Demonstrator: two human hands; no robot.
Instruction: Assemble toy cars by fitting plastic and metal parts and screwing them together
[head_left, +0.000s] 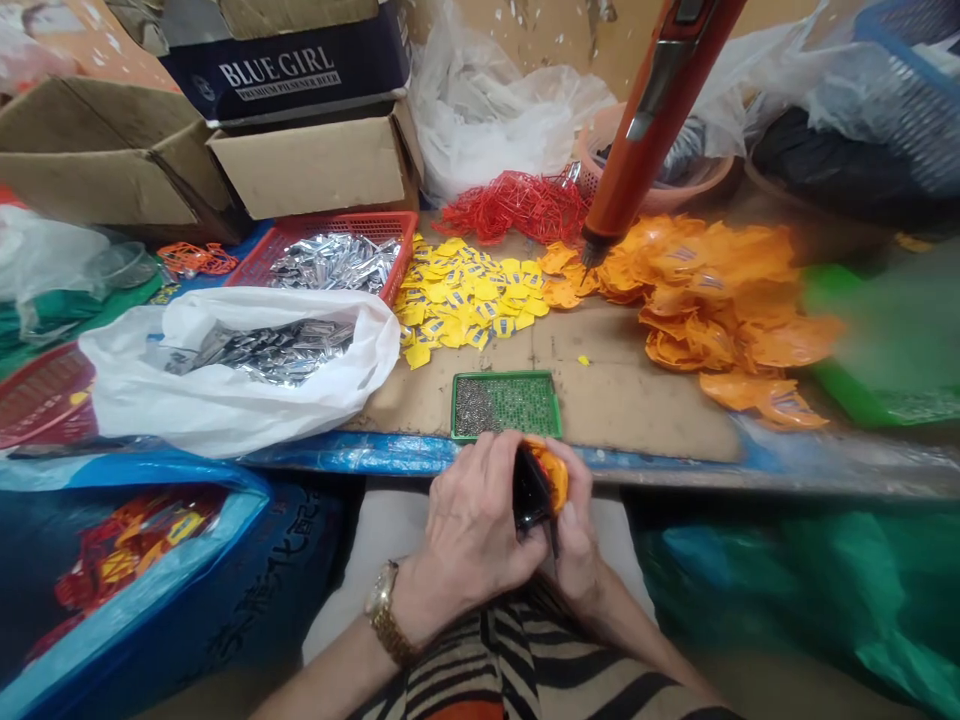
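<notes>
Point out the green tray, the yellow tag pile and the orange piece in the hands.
green tray (506, 405), head view, its mesh floor
yellow tag pile (465, 295), head view, pile middle
orange piece (553, 472), head view, exposed top edge

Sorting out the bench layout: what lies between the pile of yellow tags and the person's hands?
In the head view, the small green tray of tiny metal bits sits on bare cardboard between the yellow tags and the hands.

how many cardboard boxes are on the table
3, all at the back left: an open brown box far left, a second brown box beside it, and a dark blue printed box stacked above. Bags may hide others.
</notes>
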